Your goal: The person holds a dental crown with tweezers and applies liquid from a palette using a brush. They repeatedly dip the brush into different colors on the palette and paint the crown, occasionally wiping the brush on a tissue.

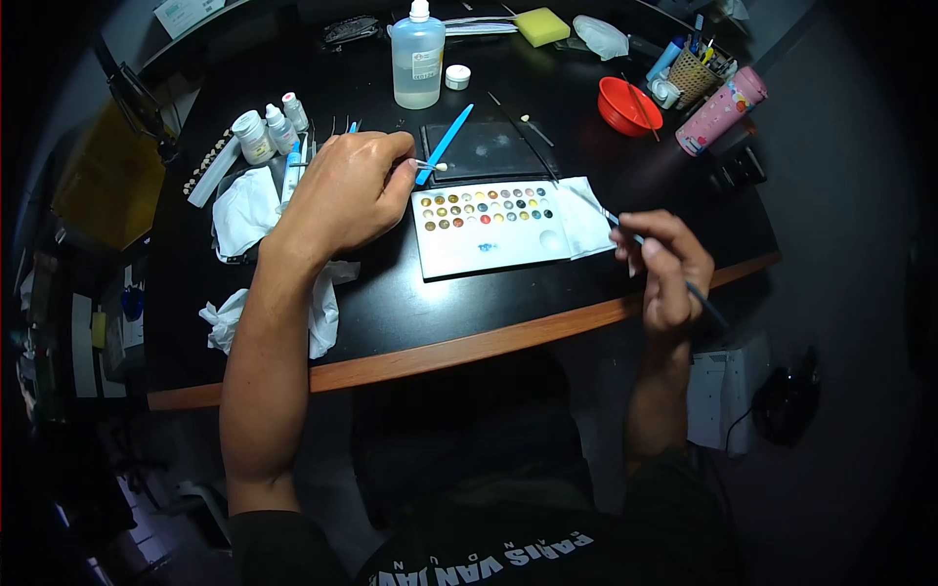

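Observation:
My left hand (pixel 362 186) is closed in a pinch on thin tweezers (pixel 422 164), with a small cream-coloured piece (pixel 442 167) at their tip, over the left edge of a dark slab (pixel 498 148). A blue stick (pixel 449 137) lies just behind that piece. To the right, my right hand (pixel 669 269) grips a thin dark brush (pixel 705 305), whose front end points left over a white tissue (pixel 584 220). Between my hands sits a white palette (pixel 479 256) with rows of coloured paint dots, the tissue at its right end.
Small bottles (pixel 256 137) and crumpled tissue (pixel 244 210) stand at the left. A large clear bottle (pixel 418 63), white jar (pixel 457 77) and yellow sponge (pixel 542 27) are behind. At the right are a red bowl (pixel 625 109), pen holder (pixel 692 78) and pink flask (pixel 721 112).

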